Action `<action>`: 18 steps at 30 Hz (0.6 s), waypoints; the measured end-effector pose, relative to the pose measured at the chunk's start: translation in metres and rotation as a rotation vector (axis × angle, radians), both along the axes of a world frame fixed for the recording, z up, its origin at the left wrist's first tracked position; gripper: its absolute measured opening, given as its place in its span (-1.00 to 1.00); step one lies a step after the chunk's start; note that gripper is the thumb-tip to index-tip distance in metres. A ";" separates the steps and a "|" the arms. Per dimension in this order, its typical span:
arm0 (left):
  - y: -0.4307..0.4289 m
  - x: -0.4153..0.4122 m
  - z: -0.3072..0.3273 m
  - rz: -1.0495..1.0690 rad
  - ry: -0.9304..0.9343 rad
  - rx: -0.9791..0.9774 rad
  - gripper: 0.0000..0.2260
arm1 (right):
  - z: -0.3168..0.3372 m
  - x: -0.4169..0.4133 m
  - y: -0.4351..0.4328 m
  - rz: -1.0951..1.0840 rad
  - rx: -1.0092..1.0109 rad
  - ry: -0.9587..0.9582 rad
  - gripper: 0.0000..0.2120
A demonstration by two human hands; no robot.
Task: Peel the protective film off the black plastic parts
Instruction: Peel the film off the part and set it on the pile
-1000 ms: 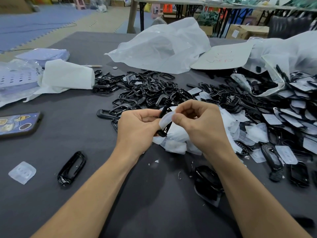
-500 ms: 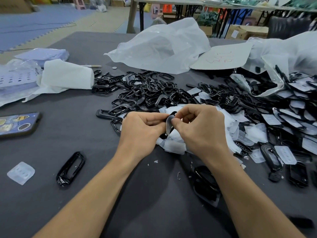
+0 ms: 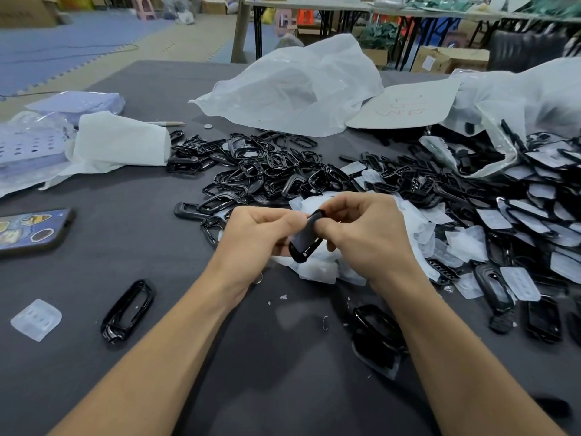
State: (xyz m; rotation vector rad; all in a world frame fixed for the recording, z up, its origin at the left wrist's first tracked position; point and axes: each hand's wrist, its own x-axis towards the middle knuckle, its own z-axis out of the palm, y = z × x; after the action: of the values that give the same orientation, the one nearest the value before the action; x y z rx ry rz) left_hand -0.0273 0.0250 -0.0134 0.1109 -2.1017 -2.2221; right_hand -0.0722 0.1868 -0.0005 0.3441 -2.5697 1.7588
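Two hands are working over the grey worktop [image 3: 125,196] – the left hand [image 3: 257,237] and right hand [image 3: 366,239] are each pinching one tilted black plastic part [image 3: 302,255] with curled fingers, its film [image 3: 302,236] covering the face. It is hovering above one pile of peeled films [image 3: 317,270] – one lone black frame [image 3: 127,309] is lying well apart, leftward.

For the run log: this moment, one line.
left hand grips glossy black plastic part | right hand pinches its translucent film | peel unfinished

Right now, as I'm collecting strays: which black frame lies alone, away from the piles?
The oval frame left of the left forearm, beside a clear plastic piece; the others lie heaped or overlapping.
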 end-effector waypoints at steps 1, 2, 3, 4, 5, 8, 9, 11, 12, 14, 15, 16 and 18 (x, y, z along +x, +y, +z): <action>0.001 0.001 0.000 0.000 0.007 -0.029 -0.81 | 0.000 0.000 0.000 0.006 -0.042 -0.029 -0.85; 0.002 0.001 -0.001 0.000 0.017 -0.058 -0.76 | 0.000 -0.001 0.001 0.014 -0.085 -0.055 -0.84; 0.003 0.001 -0.001 0.003 0.022 -0.074 -0.71 | 0.001 -0.001 0.001 0.025 -0.133 -0.080 -0.82; 0.003 0.001 -0.001 0.015 0.022 -0.079 -0.69 | 0.001 -0.001 0.001 0.041 -0.185 -0.108 -0.80; 0.003 0.002 -0.001 0.032 0.019 -0.075 -0.69 | 0.001 -0.001 0.001 0.058 -0.232 -0.138 -0.79; 0.002 0.001 -0.002 0.070 0.009 -0.038 -0.71 | 0.001 -0.003 0.002 0.080 -0.303 -0.192 -0.79; 0.002 0.000 -0.003 0.075 0.007 -0.023 -0.71 | 0.001 -0.003 0.002 0.081 -0.312 -0.194 -0.79; 0.001 0.000 -0.004 0.082 0.003 -0.010 -0.72 | 0.002 -0.003 0.001 0.076 -0.322 -0.190 -0.78; 0.002 -0.001 -0.005 0.083 0.001 -0.014 -0.72 | 0.002 -0.002 0.000 0.070 -0.326 -0.186 -0.77; 0.002 -0.001 -0.005 0.077 0.003 -0.025 -0.71 | 0.002 -0.003 0.000 0.051 -0.333 -0.177 -0.76; 0.002 -0.001 -0.005 0.069 0.006 -0.029 -0.71 | 0.002 -0.003 0.000 0.042 -0.336 -0.174 -0.76; 0.003 -0.001 -0.005 0.057 0.008 -0.029 -0.72 | 0.001 -0.003 0.000 0.033 -0.339 -0.171 -0.76; 0.003 -0.001 -0.004 0.031 -0.002 -0.017 -0.77 | 0.001 -0.003 0.000 0.015 -0.340 -0.159 -0.76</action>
State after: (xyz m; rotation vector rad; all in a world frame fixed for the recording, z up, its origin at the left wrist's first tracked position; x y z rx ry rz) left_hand -0.0279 0.0280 -0.0178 0.1438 -2.1042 -2.1871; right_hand -0.0756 0.1870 0.0007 0.2238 -2.2995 2.2626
